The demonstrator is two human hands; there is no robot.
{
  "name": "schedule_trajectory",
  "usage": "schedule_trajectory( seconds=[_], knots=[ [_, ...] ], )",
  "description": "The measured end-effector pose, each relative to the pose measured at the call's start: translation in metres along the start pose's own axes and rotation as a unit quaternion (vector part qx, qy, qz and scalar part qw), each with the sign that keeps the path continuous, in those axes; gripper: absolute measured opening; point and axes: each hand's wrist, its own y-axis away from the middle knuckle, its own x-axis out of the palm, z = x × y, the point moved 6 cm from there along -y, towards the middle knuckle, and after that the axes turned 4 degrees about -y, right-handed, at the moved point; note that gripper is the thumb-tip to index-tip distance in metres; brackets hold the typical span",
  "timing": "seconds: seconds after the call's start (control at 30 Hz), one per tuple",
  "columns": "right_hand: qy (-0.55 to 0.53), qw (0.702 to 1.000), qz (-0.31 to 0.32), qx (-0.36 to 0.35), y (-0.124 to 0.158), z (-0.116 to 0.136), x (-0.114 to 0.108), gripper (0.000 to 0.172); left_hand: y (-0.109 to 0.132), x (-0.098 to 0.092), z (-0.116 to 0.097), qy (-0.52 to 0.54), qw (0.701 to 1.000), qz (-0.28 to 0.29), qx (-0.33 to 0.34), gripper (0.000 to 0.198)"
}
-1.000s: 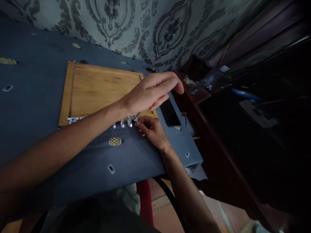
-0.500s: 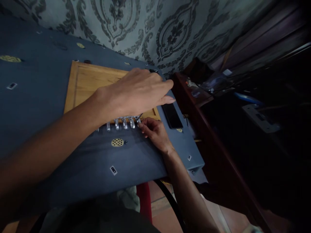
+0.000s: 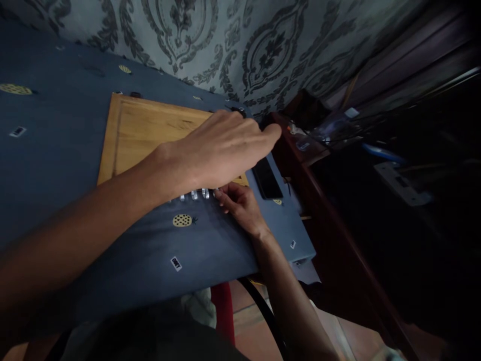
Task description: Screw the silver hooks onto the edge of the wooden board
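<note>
Your right hand (image 3: pixel 240 205) is down on the blue tablecloth (image 3: pixel 52 160), with the fingers curled in and the tips bunched on the right end of the metal hook rail (image 3: pixel 193 194). It's a pinch on that last hook, not a full wrap. The rail lies along the near edge of the wooden board (image 3: pixel 150 130), and only a few shiny hooks show because your other forearm covers the rest.

Your left hand (image 3: pixel 225 150) crosses over the board's near right corner, palm down with the fingers stretched out loosely together. It's relaxed and holding nothing I can see (the underside is hidden, though). Its fingertips reach past the board's right side, above the far end of the black phone (image 3: pixel 266 178), which lies flat just beside the board. A pineapple print (image 3: pixel 182 220) sits on the cloth near your right wrist.
</note>
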Motion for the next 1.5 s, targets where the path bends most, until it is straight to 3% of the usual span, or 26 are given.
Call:
schedule_trajectory(
  seconds=[0.1, 0.17, 0.27, 0.33, 0.43, 0.57, 0.67, 0.73, 0.93, 1.03, 1.2, 1.33, 1.4, 1.5],
  knots=[
    [0.001, 1.000, 0.002, -0.005, 0.000, 0.000, 0.000, 0.049, 0.000, 0.003, -0.004, -0.145, 0.988, 0.015, 0.049, 0.022],
    [0.007, 1.000, 0.004, -0.004, 0.000, -0.001, 0.000, 0.049, 0.000, 0.001, -0.001, -0.180, 0.983, 0.001, 0.040, 0.027],
    [0.014, 1.000, 0.004, -0.001, 0.000, 0.000, 0.000, 0.050, 0.000, 0.005, 0.004, -0.172, 0.985, 0.023, 0.021, 0.027],
    [0.015, 1.000, 0.004, -0.006, 0.000, 0.000, 0.001, 0.050, -0.001, 0.011, 0.001, -0.082, 0.996, 0.024, 0.020, 0.020],
    [0.013, 1.000, 0.003, -0.023, -0.001, 0.002, 0.001, 0.048, -0.007, 0.022, -0.004, 0.113, 0.993, -0.033, -0.005, 0.015],
    [0.010, 1.000, 0.004, -0.029, 0.000, 0.003, 0.001, 0.047, -0.015, 0.033, -0.001, 0.273, 0.951, -0.133, -0.053, 0.029],
    [0.011, 1.000, 0.010, -0.016, 0.000, 0.003, 0.002, 0.050, -0.018, 0.034, 0.007, 0.356, 0.915, -0.170, -0.077, 0.036],
    [0.013, 1.000, 0.009, -0.012, 0.000, 0.003, 0.001, 0.051, -0.021, 0.035, 0.011, 0.398, 0.902, -0.152, -0.074, 0.038],
    [0.013, 1.000, 0.014, -0.008, 0.000, 0.003, 0.001, 0.049, -0.026, 0.040, 0.009, 0.473, 0.881, -0.009, -0.001, 0.039],
    [0.013, 1.000, 0.017, -0.007, 0.000, 0.003, 0.002, 0.049, -0.024, 0.037, 0.009, 0.473, 0.881, -0.018, -0.012, 0.033],
    [0.013, 1.000, 0.015, -0.015, 0.000, 0.001, 0.001, 0.044, -0.016, 0.035, 0.009, 0.444, 0.885, -0.109, -0.091, 0.030],
    [0.013, 0.999, 0.024, -0.022, 0.000, 0.001, 0.002, 0.043, -0.016, 0.036, 0.010, 0.457, 0.870, -0.153, -0.103, 0.034],
    [0.009, 0.999, 0.027, -0.025, 0.000, 0.002, 0.002, 0.045, -0.019, 0.036, 0.013, 0.456, 0.873, -0.147, -0.089, 0.037],
    [0.005, 0.999, 0.024, -0.029, 0.000, 0.002, 0.002, 0.049, -0.027, 0.039, 0.012, 0.460, 0.884, -0.063, -0.051, 0.044]
  ],
)
